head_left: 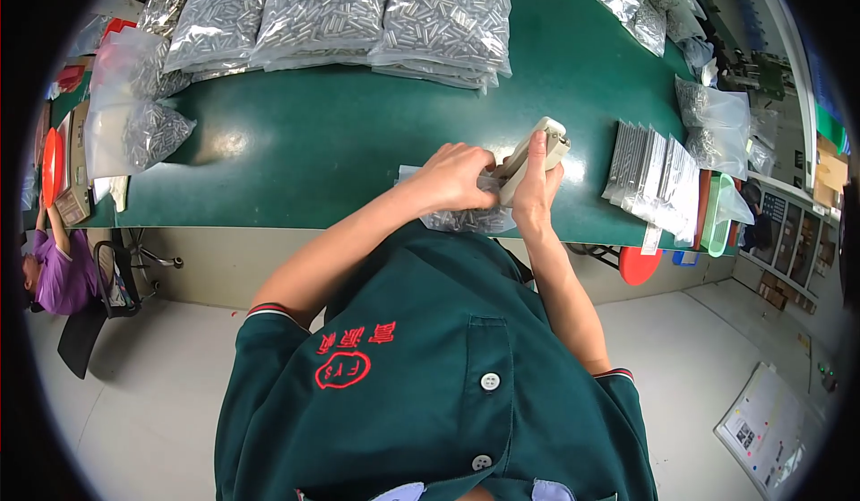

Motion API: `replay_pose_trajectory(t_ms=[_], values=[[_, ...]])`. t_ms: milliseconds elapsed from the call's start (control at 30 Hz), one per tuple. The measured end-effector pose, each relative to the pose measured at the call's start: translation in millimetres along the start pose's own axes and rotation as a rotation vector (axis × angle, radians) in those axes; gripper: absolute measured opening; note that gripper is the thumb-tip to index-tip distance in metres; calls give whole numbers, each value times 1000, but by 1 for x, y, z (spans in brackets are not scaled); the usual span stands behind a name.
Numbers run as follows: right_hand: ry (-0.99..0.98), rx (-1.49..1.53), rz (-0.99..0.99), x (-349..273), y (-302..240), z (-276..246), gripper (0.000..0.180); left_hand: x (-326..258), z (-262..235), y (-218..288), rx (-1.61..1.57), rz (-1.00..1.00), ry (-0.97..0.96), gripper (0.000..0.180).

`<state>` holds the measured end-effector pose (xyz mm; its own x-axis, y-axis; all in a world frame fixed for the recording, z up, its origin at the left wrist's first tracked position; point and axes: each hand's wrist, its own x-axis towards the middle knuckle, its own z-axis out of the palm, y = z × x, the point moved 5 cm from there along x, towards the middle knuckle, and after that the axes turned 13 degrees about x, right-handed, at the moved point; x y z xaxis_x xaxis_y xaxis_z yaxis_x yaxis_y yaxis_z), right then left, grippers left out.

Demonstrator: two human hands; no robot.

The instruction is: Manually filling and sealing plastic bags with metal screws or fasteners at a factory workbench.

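A clear plastic bag (470, 222) with small metal parts in it lies at the table's near edge, right in front of me. The fingers of my left hand (455, 177) are closed on its upper part. My right hand (536, 189) grips a cream-coloured hand-held bag sealer (557, 139), thumb along its top. The sealer's lower end is beside my left fingers, at the bag. Its jaws and the bag's mouth are partly hidden by my hands.
Large bags of metal pins (324, 8) line the far side of the green table (296, 152). Smaller filled bags (161, 134) stand at left. Stacked flat packs (652, 179) and a green tray (718, 214) lie at right. A red stool (638, 265) and a co-worker (67, 268) are nearby.
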<state>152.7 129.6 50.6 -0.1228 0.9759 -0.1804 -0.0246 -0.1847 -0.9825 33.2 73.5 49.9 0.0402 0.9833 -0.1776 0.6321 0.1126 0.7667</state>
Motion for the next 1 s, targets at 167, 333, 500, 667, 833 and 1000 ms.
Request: replay_pose_trajectory(t_ms=[167,333,500,667,833,1000], values=[[23,0,44,2,9,-6,40,5,5,6,82,-36,-148,54],[40,-28,2,6,12,-5,38,7,12,0,109,-23,-151,50],[35,-23,-6,3,-3,4,37,2,1,-10,47,42,-129,35],[55,-80,-43,6,5,-2,37,-13,-31,-30,46,-12,-159,17],[100,-12,54,2,5,2,40,-26,-35,-39,25,-12,-94,16],[11,-83,24,-8,2,26,38,-28,-32,-39,41,-22,-60,14]])
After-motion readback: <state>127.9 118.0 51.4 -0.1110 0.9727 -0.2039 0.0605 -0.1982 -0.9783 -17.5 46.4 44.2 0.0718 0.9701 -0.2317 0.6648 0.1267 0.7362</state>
